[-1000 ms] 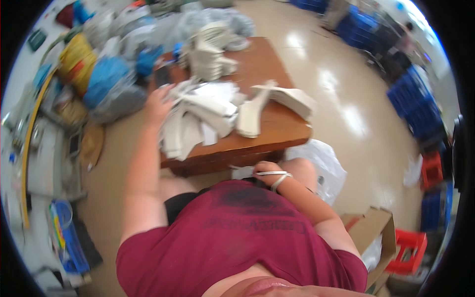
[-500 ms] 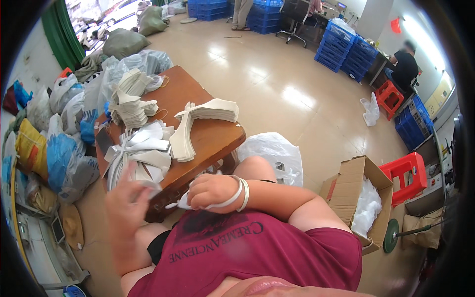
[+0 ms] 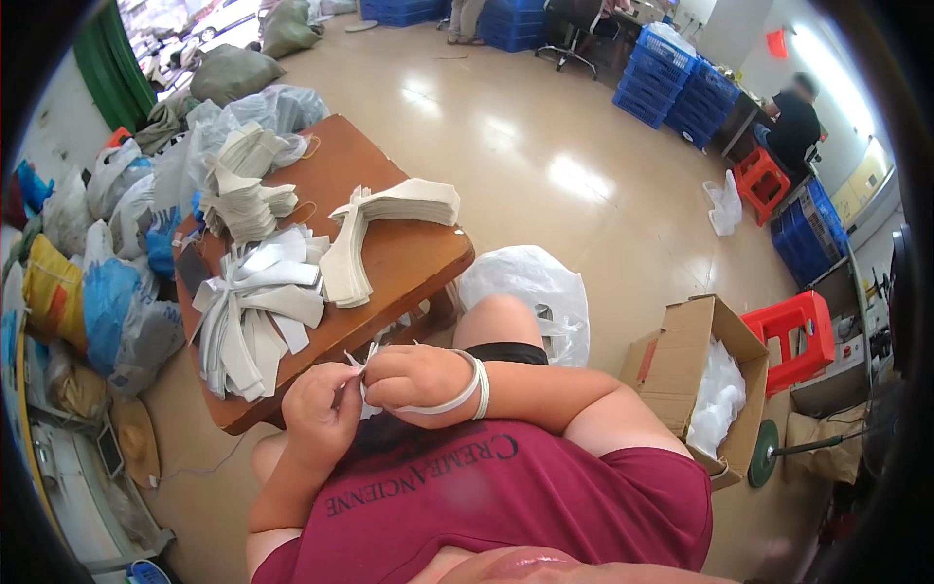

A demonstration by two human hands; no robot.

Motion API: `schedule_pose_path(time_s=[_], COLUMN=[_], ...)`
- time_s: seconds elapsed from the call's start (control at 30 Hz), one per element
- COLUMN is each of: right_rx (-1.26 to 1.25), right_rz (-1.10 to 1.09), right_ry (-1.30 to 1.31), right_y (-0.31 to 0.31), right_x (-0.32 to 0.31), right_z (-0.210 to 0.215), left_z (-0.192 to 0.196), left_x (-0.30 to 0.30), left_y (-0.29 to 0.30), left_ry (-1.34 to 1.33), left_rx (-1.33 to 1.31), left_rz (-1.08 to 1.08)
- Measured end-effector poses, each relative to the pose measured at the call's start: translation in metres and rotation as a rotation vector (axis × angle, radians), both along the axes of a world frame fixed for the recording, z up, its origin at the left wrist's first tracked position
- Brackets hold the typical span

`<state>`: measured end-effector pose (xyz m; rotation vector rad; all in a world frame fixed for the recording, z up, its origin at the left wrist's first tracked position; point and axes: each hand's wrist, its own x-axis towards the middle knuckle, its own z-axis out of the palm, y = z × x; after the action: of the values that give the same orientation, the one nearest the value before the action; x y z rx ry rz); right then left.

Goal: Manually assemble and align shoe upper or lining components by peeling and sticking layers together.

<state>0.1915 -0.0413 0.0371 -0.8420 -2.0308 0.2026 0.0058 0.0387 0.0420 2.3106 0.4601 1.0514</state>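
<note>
Wooden table [image 3: 389, 253] sits ahead-left of the person, piled with stacks of pale cut strips [image 3: 255, 311]. Both hands meet close together over the lap, just off the table's near edge. Left hand [image 3: 321, 409] and right hand [image 3: 418, 378] pinch one small white piece [image 3: 362, 368] between the fingertips. Piece mostly hidden, axis unclear. White bands [image 3: 472, 389] ring the right wrist.
</note>
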Motion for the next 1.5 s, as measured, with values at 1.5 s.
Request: schedule_pose_path(time_s=[1.5], right_rx=[-0.154], right_rz=[-0.505], right_ry=[-0.033], right_y=[-0.002], right_x=[0.000], right_z=[0.021], left_z=[-0.017], left_x=[-0.001], left_y=[0.019], left_ry=[0.053], left_rx=[0.304], left_rz=[-0.087])
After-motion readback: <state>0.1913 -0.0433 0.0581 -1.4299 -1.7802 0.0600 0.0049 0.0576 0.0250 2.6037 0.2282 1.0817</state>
